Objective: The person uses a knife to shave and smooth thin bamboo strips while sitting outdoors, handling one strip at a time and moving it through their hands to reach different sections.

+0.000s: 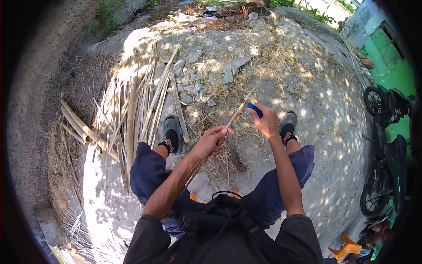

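Outdoor work yard, open air, we judge. Bare sunlit concrete ground with dappled shade. Landmark: pile of split bamboo strips. Right of the pile, stone rubble and dry shavings. Far right of it, parked motorcycles against a green wall. Weeds behind the pile.
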Tool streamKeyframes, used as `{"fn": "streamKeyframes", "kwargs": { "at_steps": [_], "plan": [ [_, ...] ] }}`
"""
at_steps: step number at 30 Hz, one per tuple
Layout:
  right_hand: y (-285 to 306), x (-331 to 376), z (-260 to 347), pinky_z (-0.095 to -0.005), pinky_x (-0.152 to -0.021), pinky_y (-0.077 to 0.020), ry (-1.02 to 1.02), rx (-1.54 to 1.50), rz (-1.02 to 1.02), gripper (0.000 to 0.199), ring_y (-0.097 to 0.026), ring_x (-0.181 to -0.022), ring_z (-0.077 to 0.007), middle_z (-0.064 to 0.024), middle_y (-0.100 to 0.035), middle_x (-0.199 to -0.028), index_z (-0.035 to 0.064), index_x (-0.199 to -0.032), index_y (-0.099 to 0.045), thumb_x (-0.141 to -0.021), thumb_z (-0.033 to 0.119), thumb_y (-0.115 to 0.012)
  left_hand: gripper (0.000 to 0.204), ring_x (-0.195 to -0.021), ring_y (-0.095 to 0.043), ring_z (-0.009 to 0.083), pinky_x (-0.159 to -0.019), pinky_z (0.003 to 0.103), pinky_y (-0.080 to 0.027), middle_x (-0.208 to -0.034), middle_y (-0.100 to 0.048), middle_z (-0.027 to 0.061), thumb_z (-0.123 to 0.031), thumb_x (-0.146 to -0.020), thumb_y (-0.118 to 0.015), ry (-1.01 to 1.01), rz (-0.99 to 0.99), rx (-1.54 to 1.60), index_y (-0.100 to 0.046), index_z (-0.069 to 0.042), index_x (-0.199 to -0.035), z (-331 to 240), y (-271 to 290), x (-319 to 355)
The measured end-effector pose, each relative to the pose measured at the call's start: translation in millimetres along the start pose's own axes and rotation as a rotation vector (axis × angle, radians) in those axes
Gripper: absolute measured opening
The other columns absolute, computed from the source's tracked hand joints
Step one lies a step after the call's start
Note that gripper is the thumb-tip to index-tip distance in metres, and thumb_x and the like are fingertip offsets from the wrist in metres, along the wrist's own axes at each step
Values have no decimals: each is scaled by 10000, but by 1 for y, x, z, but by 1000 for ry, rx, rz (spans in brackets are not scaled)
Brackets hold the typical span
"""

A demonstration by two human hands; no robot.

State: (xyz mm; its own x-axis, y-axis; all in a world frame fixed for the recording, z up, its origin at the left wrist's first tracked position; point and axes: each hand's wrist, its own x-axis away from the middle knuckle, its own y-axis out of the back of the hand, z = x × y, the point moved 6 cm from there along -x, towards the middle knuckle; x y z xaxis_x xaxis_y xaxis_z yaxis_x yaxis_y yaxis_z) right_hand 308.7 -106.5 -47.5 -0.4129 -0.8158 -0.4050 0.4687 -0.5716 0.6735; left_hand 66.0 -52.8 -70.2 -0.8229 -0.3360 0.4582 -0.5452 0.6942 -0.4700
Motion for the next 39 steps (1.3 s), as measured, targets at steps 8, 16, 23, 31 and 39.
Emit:
{"fn": "streamKeyframes", "kwargs": {
  "at_steps": [8, 16, 23, 31, 39],
  "plan": [
    [64, -19, -180, -380, -614, -421, -541, -106, -379, 531, -534, -612, -164, -40, -595, -653, -1, -923, -750, -1077, 496, -646, 294, -488, -229, 30, -443, 256, -207, -673, -272, -98, -285, -1195, -485, 93, 47, -84, -675, -72, -1265, 17, -8, 29],
    [22, -12, -63, -277, -579, -339, -596, -510, 45, 500, -440, -593, -71, 25, -585, -666, 21, -1032, -771, -1108, 488, -611, 281, -566, -267, 41, -513, 249, -234, -759, -342, -82, -220, -1199, -431, -68, -173, -72, -590, -76, -1379, 10, 44, 21],
    [-28, 3, 4, -230, -575, -387, -493, -724, 183, 353, -536, -663, -32, -13, -784, -990, 27, -1281, -744, -1056, 299, -754, 339, -616, -330, 40, -550, 232, -284, -816, -445, -66, -210, -1204, -411, -128, -45, -181, -536, -98, -1498, -6, 6, -4],
    [-8, 5, -4, -266, -857, -541, -485, -798, 11, 316, -719, -906, -98, -63, -811, -1041, 2, -1262, -759, -1007, 183, -808, 306, -640, -494, 51, -572, 251, -436, -938, -641, 17, -243, -1185, -520, -229, -57, -284, -508, -62, -1431, 1, -17, -11],
    [36, -6, -23, -271, -805, -493, -542, -669, -180, 361, -643, -789, -85, -27, -786, -895, -3, -1260, -768, -1022, 269, -785, 210, -708, -563, 71, -643, 264, -466, -858, -619, 16, -237, -1172, -557, -325, -157, -496, -579, -34, -1122, 8, -6, -6]
  ]
}}
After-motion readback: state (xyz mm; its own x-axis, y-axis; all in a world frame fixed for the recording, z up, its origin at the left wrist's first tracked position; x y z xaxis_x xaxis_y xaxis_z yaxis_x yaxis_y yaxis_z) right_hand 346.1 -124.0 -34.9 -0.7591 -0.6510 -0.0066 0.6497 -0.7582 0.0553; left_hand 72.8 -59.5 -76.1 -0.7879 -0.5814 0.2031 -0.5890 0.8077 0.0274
